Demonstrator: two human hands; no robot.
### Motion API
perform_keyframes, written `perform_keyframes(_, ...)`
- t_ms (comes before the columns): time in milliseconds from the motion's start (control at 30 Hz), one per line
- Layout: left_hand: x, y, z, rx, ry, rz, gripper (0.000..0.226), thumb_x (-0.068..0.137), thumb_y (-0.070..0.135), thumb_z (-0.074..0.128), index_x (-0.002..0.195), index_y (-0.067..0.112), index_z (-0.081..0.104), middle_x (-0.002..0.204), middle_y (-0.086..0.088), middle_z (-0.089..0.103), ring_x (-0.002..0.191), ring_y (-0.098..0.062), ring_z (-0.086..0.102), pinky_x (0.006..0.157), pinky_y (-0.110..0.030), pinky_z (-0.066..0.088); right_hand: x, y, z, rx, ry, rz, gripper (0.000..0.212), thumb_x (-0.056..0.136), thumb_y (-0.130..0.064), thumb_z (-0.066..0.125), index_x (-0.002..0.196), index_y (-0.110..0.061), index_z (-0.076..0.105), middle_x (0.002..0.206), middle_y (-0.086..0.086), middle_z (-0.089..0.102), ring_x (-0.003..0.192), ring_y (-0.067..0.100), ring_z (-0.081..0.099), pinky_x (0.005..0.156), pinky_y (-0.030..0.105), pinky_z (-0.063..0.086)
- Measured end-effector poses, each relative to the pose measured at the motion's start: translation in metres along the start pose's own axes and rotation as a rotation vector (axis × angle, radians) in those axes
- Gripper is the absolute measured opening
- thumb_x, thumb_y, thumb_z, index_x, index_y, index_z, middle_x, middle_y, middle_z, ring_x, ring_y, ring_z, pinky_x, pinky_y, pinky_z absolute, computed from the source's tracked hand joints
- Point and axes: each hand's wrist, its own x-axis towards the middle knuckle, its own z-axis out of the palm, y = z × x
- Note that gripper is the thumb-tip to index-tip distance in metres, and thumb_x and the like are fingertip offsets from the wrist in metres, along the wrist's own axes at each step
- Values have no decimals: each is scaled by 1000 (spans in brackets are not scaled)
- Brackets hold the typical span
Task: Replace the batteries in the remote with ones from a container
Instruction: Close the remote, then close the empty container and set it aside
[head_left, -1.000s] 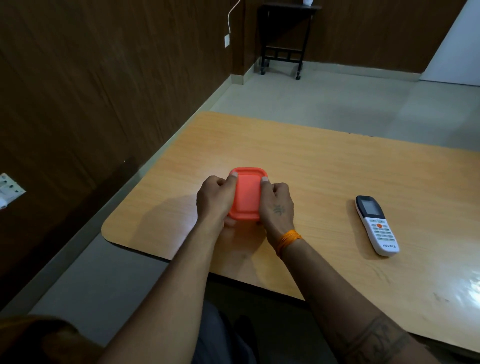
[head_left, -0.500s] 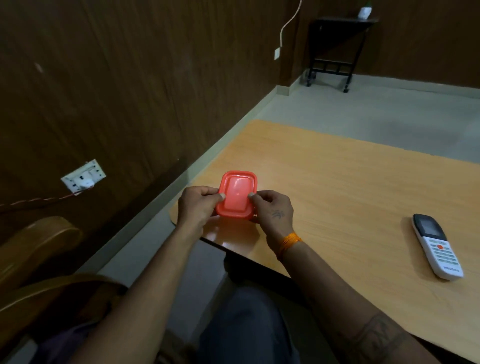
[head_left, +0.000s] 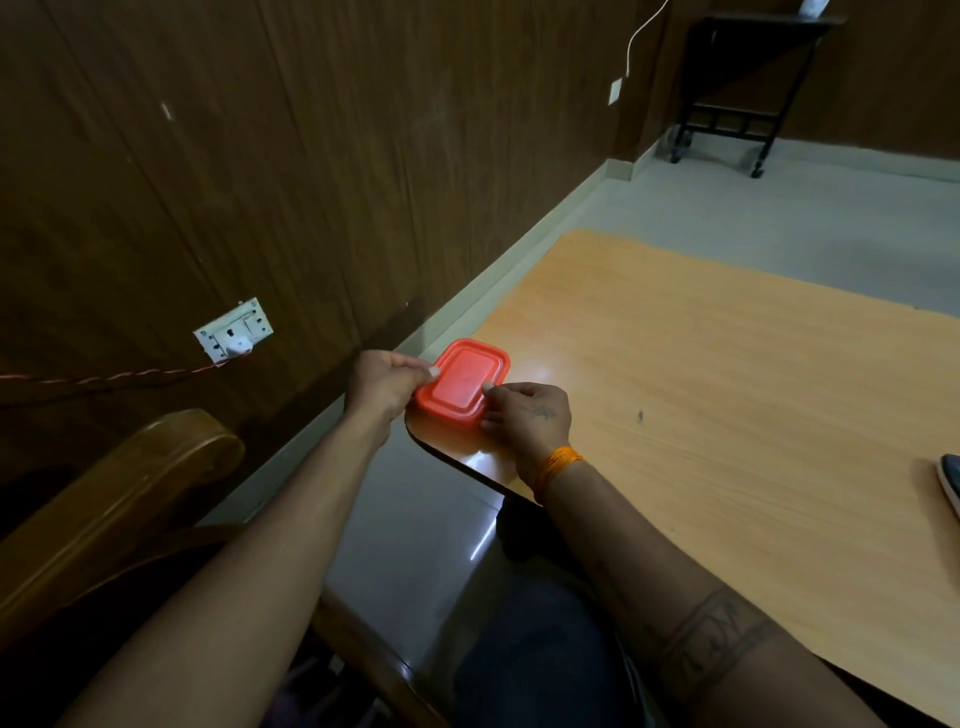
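A small red container (head_left: 465, 382) with its lid on sits at the near left corner of the wooden table (head_left: 727, 395). My left hand (head_left: 387, 387) grips its left edge, thumb on the lid. Gripping the right edge is my right hand (head_left: 524, 415), also with the thumb on top. Only the dark top end of the remote (head_left: 951, 480) shows at the right frame edge, far right of the container. Whatever the container holds is hidden.
A dark wood-panelled wall runs along the left with a white socket plate (head_left: 234, 330) and a plugged cable. A wooden chair arm (head_left: 119, 499) is at the lower left. A black stand (head_left: 743, 88) is in the far corner.
The view has swung left, so the remote slid to the right frame edge. Both hands stay on the red container, which now lies turned at the table's corner.
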Motion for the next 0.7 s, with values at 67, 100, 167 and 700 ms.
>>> perform_keyframes(67,3,-6,0,0,-6,-5,8,86,22,84,92,22,78,92,3,78,85,-16,74,71,-31,58,0,2,1,6,8,7,18,84,-21,86,70,-11,78,59,7,75,50,19,70,68,40,67)
perform_keyframes(100,4,-8,0,-1,-9,-3,9,87,24,84,93,22,78,94,3,78,86,-16,73,73,-32,58,-1,2,2,5,12,7,19,84,-21,85,70,-11,78,58,6,74,50,19,70,68,40,67)
perform_keyframes(167,4,-10,0,-2,-13,14,8,87,26,84,91,25,77,94,4,77,85,-16,73,68,-29,57,-3,1,2,-5,25,-2,23,85,-23,83,67,-11,77,57,5,73,49,20,68,67,41,67)
perform_keyframes(700,-121,65,38,-117,-47,464,17,91,52,67,97,38,74,90,13,77,87,-5,72,77,-38,64,-73,-71,-107,38,62,-348,25,95,-37,69,87,-15,78,82,5,78,80,20,77,68,36,64)
